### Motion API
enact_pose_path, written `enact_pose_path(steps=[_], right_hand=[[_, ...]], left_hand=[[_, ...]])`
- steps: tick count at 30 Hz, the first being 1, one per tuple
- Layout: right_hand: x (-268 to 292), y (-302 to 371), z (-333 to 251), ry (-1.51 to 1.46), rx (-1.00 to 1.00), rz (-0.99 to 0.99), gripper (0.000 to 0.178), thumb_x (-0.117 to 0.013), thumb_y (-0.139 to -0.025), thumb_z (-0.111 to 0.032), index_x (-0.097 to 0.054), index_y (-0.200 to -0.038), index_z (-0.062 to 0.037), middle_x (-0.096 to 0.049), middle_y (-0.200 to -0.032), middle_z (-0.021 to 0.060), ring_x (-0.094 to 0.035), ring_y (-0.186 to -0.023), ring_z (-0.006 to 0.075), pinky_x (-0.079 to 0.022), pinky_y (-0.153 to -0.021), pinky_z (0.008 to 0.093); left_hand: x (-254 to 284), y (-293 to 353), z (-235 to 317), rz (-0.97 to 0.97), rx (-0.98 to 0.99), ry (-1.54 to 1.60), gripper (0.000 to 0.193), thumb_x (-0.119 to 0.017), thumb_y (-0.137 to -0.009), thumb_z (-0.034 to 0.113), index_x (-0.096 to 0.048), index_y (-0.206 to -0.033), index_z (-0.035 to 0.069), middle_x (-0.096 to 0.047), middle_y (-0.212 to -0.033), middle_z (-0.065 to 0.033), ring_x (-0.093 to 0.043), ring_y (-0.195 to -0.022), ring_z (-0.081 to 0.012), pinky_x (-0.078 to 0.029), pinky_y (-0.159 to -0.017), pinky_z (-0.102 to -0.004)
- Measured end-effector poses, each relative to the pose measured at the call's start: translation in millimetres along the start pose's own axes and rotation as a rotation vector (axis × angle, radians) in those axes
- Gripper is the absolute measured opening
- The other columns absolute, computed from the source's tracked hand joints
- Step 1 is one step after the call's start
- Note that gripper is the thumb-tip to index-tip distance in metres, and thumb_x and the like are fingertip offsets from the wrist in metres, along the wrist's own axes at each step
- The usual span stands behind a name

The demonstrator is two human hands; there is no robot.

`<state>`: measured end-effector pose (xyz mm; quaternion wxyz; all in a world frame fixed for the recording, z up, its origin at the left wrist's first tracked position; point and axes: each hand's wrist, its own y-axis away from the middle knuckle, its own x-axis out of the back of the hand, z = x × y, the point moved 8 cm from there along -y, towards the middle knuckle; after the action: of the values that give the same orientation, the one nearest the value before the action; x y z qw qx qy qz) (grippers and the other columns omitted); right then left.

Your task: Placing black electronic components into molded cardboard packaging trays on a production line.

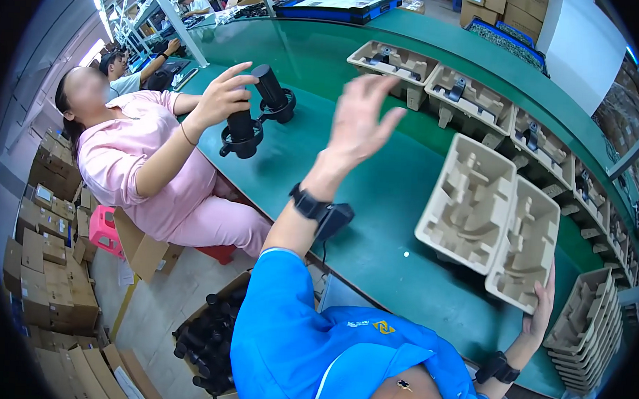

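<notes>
My left hand (358, 123) is raised over the green table, somewhat blurred, with its fingers apart and nothing in them. At the lower right, my right hand (539, 309) grips the near end of a beige moulded pulp tray (502, 239). This tray has two hollow halves side by side, tilted up toward me, with no part in them. Left of my raised hand stand two black cylindrical devices with ringed bases: the nearer device (242, 135) is under a co-worker's hand (224, 95), and the farther device (273, 94) stands beside it.
Along a green conveyor, several beige trays (473, 99) hold black parts. A stack of pulp trays (581, 328) stands at the right. The co-worker in pink (136, 163) sits at the left. A carton of black parts (213, 337) is on the floor below the table (375, 230).
</notes>
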<state>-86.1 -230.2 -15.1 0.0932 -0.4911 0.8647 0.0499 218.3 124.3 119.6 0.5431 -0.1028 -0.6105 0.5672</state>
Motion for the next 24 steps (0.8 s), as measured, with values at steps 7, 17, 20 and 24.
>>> enact_pose_path(steps=[7, 17, 20, 24], right_hand=[[10.8, -38.2, 8.7, 0.123, -0.050, -0.243, 0.078, -0.058, -0.084, -0.015, -0.019, -0.150, -0.0009, -0.031, -0.151, 0.0166, -0.035, -0.136, 0.0246, -0.023, -0.113, 0.0330], [58.0, -58.9, -16.1, 0.181, 0.031, -0.203, 0.066, -0.053, -0.095, -0.028, -0.023, -0.149, -0.0039, -0.036, -0.147, 0.0189, -0.039, -0.134, 0.0272, -0.031, -0.110, 0.0372], [94.2, -56.3, -14.4, 0.123, 0.066, -0.091, 0.061, -0.050, -0.097, -0.029, -0.027, -0.148, -0.0045, -0.041, -0.143, 0.0208, -0.040, -0.133, 0.0285, -0.032, -0.108, 0.0399], [124.1, -60.1, 2.2, 0.127, 0.040, 0.009, 0.053, -0.046, -0.099, -0.028, -0.032, -0.146, -0.0048, -0.046, -0.140, 0.0186, -0.044, -0.130, 0.0264, -0.037, -0.104, 0.0377]], left_hand=[[57.9, 136.0, 4.7, 0.533, 0.630, -0.201, 0.044, -0.074, -0.080, 0.028, -0.055, -0.108, -0.001, -0.054, -0.105, -0.0148, -0.048, -0.102, -0.0327, -0.038, -0.089, -0.0431], [14.4, 151.0, -49.1, 0.557, 0.748, -0.690, 0.092, -0.077, -0.071, 0.055, -0.036, -0.126, -0.007, -0.053, -0.118, -0.0273, -0.051, -0.111, -0.0403, -0.035, -0.101, -0.0459], [21.9, 137.3, -65.6, 0.456, 0.881, -0.474, 0.093, -0.075, -0.072, 0.056, -0.034, -0.129, -0.005, -0.054, -0.119, -0.0272, -0.055, -0.108, -0.0396, -0.040, -0.097, -0.0458], [37.9, 104.7, -42.9, 0.528, 0.679, -0.275, 0.074, -0.071, -0.080, 0.048, -0.041, -0.125, -0.002, -0.060, -0.111, -0.0183, -0.062, -0.097, -0.0291, -0.049, -0.084, -0.0382]])
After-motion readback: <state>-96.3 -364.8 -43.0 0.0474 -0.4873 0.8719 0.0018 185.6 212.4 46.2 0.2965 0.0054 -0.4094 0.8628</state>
